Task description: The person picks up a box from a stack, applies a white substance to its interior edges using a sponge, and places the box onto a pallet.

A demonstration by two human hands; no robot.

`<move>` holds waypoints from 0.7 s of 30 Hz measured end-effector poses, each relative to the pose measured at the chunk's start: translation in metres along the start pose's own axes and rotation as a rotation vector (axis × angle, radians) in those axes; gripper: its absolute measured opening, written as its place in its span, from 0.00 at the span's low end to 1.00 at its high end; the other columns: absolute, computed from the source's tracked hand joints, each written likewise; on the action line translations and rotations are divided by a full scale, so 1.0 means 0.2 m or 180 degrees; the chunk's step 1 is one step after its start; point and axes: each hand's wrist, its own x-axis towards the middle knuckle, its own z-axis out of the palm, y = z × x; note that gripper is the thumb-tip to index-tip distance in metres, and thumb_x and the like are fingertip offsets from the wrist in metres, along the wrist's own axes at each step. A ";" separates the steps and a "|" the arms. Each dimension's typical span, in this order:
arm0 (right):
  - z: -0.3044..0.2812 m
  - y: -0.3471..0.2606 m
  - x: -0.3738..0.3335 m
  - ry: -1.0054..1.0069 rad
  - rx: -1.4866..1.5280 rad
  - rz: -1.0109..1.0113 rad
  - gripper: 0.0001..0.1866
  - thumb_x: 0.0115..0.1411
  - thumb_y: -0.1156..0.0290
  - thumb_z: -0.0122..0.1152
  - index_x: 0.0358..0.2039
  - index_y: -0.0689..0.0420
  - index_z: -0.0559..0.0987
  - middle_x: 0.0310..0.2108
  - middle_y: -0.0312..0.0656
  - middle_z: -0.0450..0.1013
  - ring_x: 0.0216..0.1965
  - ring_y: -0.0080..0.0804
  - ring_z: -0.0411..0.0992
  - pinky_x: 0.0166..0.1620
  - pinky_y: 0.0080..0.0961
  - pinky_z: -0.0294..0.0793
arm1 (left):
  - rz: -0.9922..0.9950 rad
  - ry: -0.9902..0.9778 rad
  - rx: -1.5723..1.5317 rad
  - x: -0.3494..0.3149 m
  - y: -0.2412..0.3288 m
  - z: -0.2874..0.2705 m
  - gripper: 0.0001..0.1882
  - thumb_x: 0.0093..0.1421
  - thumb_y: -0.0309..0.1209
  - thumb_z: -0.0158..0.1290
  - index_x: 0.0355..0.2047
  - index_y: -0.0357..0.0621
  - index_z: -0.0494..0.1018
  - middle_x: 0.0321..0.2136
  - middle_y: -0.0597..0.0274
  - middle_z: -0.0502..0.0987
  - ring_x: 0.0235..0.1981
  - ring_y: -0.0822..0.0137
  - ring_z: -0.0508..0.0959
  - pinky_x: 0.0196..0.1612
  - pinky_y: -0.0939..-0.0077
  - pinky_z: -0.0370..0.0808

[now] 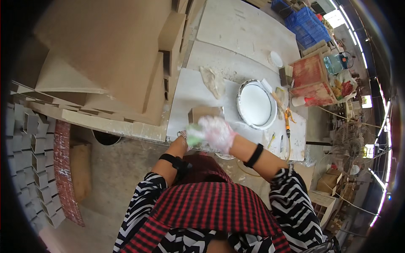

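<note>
My right hand (217, 134), in a white and pink stained glove, is over the near edge of the worktable and smeared by motion. Just left of it is my left hand (186, 142), mostly covered, so its fingers do not show. Between the two hands is a blurred pale green patch (194, 135); whether it is a cloth, a sponge or part of a glove I cannot tell. Right behind the hands stands a small brown board box (197, 113). A round tub of white paint-like liquid (255, 105) sits to their right, with a brush (270, 89) at its rim.
Large brown board boxes (105, 50) are stacked at the left. A crumpled pale cloth (213, 81) lies on the worktable (240, 63). On the right are an orange-handled air gun (288, 118) with a hose, and a red-stained wooden crate (310, 78). Grey box frames (38, 164) stand lower left.
</note>
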 end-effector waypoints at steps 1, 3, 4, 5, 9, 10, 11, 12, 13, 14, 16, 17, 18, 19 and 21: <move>0.02 0.05 0.07 0.0006 0.0262 0.0312 0.17 0.53 0.67 0.51 0.44 0.35 0.72 0.28 0.41 0.67 0.30 0.40 0.72 0.33 0.36 0.72 | 0.0013 -0.0001 -0.0002 0.00 0.01 0.01 0.20 0.65 0.41 0.38 0.48 0.39 0.67 0.43 0.54 0.74 0.42 0.59 0.76 0.44 0.64 0.75; 0.06 0.15 0.18 -0.0006 0.0785 0.0888 0.09 0.59 0.62 0.47 0.39 0.40 0.73 0.30 0.44 0.67 0.33 0.44 0.72 0.34 0.38 0.72 | 0.0062 0.0046 -0.0008 -0.02 0.01 0.01 0.20 0.65 0.41 0.38 0.48 0.39 0.67 0.43 0.54 0.74 0.42 0.59 0.76 0.44 0.64 0.75; 0.12 0.16 0.15 0.0014 0.0796 0.1094 0.10 0.59 0.62 0.46 0.40 0.40 0.73 0.30 0.45 0.67 0.33 0.44 0.72 0.34 0.38 0.73 | 0.0027 0.0020 0.0010 -0.01 0.01 0.02 0.20 0.65 0.41 0.38 0.48 0.39 0.67 0.43 0.54 0.74 0.42 0.59 0.76 0.44 0.64 0.75; 0.20 0.17 0.12 0.0033 0.0806 0.1295 0.10 0.59 0.62 0.46 0.40 0.40 0.73 0.30 0.45 0.67 0.34 0.44 0.73 0.35 0.38 0.73 | -0.0022 0.0011 0.0024 -0.01 0.01 0.03 0.20 0.65 0.41 0.38 0.48 0.39 0.67 0.43 0.54 0.74 0.42 0.58 0.76 0.44 0.64 0.75; 0.08 -0.06 -0.03 -0.0447 0.0425 0.0540 0.26 0.46 0.74 0.56 0.48 0.40 0.71 0.38 0.43 0.68 0.39 0.39 0.71 0.38 0.33 0.75 | -0.0044 0.0032 0.0061 -0.03 0.00 0.00 0.20 0.65 0.41 0.37 0.48 0.39 0.67 0.43 0.53 0.74 0.42 0.58 0.76 0.45 0.64 0.75; 0.07 -0.05 -0.02 -0.0312 0.0400 0.0583 0.26 0.46 0.74 0.57 0.48 0.40 0.71 0.37 0.43 0.69 0.38 0.40 0.72 0.39 0.33 0.75 | -0.0027 0.0053 0.0031 -0.05 0.00 -0.01 0.20 0.65 0.41 0.37 0.48 0.39 0.67 0.43 0.53 0.74 0.42 0.58 0.76 0.45 0.64 0.75; 0.06 -0.01 0.01 -0.0174 0.0379 0.0635 0.26 0.46 0.73 0.57 0.48 0.41 0.71 0.36 0.43 0.69 0.37 0.40 0.72 0.39 0.33 0.75 | -0.0006 0.0035 0.0007 -0.04 0.00 -0.01 0.20 0.65 0.41 0.37 0.48 0.39 0.67 0.43 0.53 0.74 0.42 0.58 0.76 0.45 0.64 0.75; 0.05 0.04 0.05 -0.0035 0.0360 0.0693 0.25 0.46 0.73 0.58 0.48 0.41 0.71 0.35 0.43 0.69 0.36 0.41 0.72 0.39 0.33 0.75 | 0.0027 0.0041 0.0008 -0.03 0.00 0.00 0.20 0.65 0.41 0.37 0.48 0.39 0.67 0.43 0.53 0.74 0.42 0.58 0.76 0.45 0.64 0.75; 0.01 0.09 0.10 -0.0267 0.0287 0.0981 0.23 0.49 0.72 0.56 0.47 0.43 0.71 0.35 0.45 0.69 0.35 0.44 0.73 0.38 0.36 0.75 | 0.0017 -0.0018 -0.0007 0.00 0.02 0.03 0.20 0.65 0.41 0.37 0.48 0.39 0.67 0.43 0.53 0.74 0.42 0.58 0.76 0.45 0.64 0.75; -0.01 0.13 0.14 -0.0279 0.0352 0.1269 0.22 0.49 0.72 0.56 0.46 0.44 0.71 0.35 0.46 0.69 0.35 0.44 0.73 0.37 0.36 0.74 | 0.0015 -0.0033 0.0012 0.01 0.03 0.04 0.20 0.65 0.41 0.37 0.48 0.39 0.67 0.43 0.53 0.74 0.42 0.58 0.76 0.45 0.64 0.75; -0.04 0.19 0.19 -0.0306 0.0464 0.1878 0.20 0.50 0.73 0.56 0.45 0.46 0.71 0.36 0.49 0.68 0.36 0.45 0.73 0.36 0.36 0.74 | 0.0023 -0.0091 0.0025 0.04 0.04 0.09 0.20 0.65 0.41 0.37 0.48 0.39 0.67 0.43 0.53 0.74 0.42 0.58 0.76 0.45 0.64 0.75; 0.00 0.23 0.16 -0.0149 0.0436 0.1920 0.20 0.50 0.73 0.56 0.46 0.48 0.71 0.37 0.49 0.68 0.38 0.46 0.73 0.37 0.35 0.74 | 0.0009 -0.0101 0.0029 0.06 0.04 0.10 0.20 0.65 0.41 0.37 0.48 0.39 0.67 0.43 0.53 0.74 0.42 0.58 0.76 0.45 0.64 0.75; -0.02 0.22 0.09 0.0093 0.0445 0.1843 0.20 0.51 0.72 0.55 0.46 0.47 0.71 0.37 0.49 0.68 0.36 0.46 0.72 0.37 0.36 0.74 | 0.0010 -0.0129 0.0039 0.06 0.05 0.12 0.20 0.65 0.41 0.37 0.48 0.39 0.67 0.43 0.53 0.74 0.42 0.58 0.76 0.45 0.64 0.75; -0.03 0.21 0.04 0.0358 0.0493 0.1619 0.19 0.52 0.70 0.55 0.47 0.46 0.71 0.37 0.48 0.69 0.35 0.46 0.72 0.37 0.36 0.74 | 0.0107 -0.0060 0.0036 0.05 0.07 0.08 0.20 0.65 0.41 0.37 0.48 0.39 0.67 0.43 0.53 0.74 0.42 0.58 0.76 0.45 0.63 0.75; -0.07 0.17 -0.09 0.0390 0.0514 0.1786 0.19 0.52 0.69 0.55 0.47 0.45 0.71 0.37 0.48 0.68 0.33 0.45 0.72 0.37 0.36 0.74 | 0.0028 -0.0146 0.0044 0.08 0.06 0.11 0.20 0.65 0.41 0.37 0.48 0.39 0.67 0.43 0.53 0.74 0.43 0.58 0.76 0.45 0.63 0.75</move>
